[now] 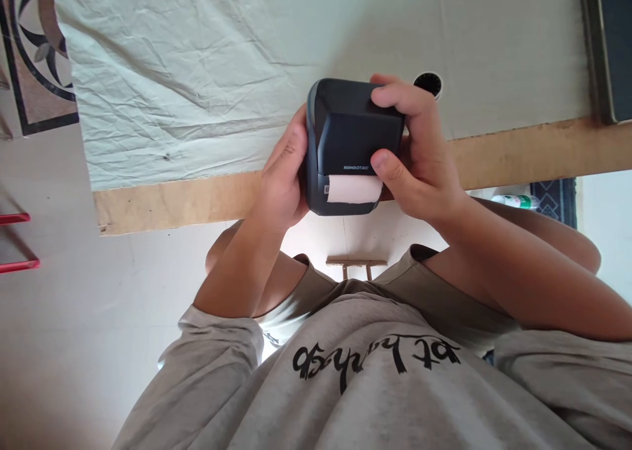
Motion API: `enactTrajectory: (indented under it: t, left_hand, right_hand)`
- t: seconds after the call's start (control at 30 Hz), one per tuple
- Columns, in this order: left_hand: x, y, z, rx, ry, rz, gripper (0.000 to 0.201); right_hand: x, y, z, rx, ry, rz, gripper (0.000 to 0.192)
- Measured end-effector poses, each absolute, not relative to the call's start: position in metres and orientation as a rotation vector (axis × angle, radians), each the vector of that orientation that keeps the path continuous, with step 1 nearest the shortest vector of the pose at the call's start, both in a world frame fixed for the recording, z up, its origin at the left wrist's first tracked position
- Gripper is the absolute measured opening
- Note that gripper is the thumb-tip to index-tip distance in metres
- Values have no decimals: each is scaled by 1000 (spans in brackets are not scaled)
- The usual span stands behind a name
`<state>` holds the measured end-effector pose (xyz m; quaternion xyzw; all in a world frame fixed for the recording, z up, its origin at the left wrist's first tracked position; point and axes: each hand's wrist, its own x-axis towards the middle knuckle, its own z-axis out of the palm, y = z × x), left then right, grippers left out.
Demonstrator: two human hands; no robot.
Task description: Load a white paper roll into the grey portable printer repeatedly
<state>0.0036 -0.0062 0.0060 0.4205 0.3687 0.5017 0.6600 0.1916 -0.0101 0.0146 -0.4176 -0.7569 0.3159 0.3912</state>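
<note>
A black label printer [360,131] with "NIIMBOT" lettering is held up between my two hands, near the table's front edge. A strip of white label paper [354,189] sticks out of its slot on the side toward me. My left hand [285,170] grips the printer's left side, thumb along the edge, the other fingers hidden beneath. Wrapped around the right side is my right hand [419,147], its thumb pressing by the lower right corner of the lid and its index finger on the upper right corner.
A pale wrinkled cloth [197,75] covers the table, whose bare wooden edge [187,203] faces me. A small dark round object [428,83] lies behind my right hand. At the far right sits a dark box-like object [612,49]. A bottle [516,201] and red bars [20,266] show lower down.
</note>
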Motion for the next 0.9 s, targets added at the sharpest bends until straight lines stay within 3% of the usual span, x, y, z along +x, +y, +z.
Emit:
enactTrajectory:
  t: [0.17, 0.33, 0.47, 0.6, 0.73, 0.9]
  left_hand:
    - [0, -5, -2, 1002, 837, 1192, 55]
    - [-1, -3, 0, 975, 840, 1167, 51]
    - [-1, 0, 3, 898, 787, 1122, 37]
    - [-1, 3, -1, 881, 721, 1113, 45]
    - [-2, 1, 0, 957, 614, 1091, 35]
    - [-1, -5, 10, 964, 711, 1075, 35]
  right_hand:
    - [190, -7, 13, -977, -2003, 743, 52]
    - [189, -5, 10, -943, -2049, 657, 63]
    - [188, -10, 24, -988, -2043, 670, 61]
    - [190, -17, 51, -1176, -2043, 538, 61]
    - [191, -20, 69, -1295, -1891, 253, 36]
    - [184, -15, 71, -1150, -1623, 338, 4]
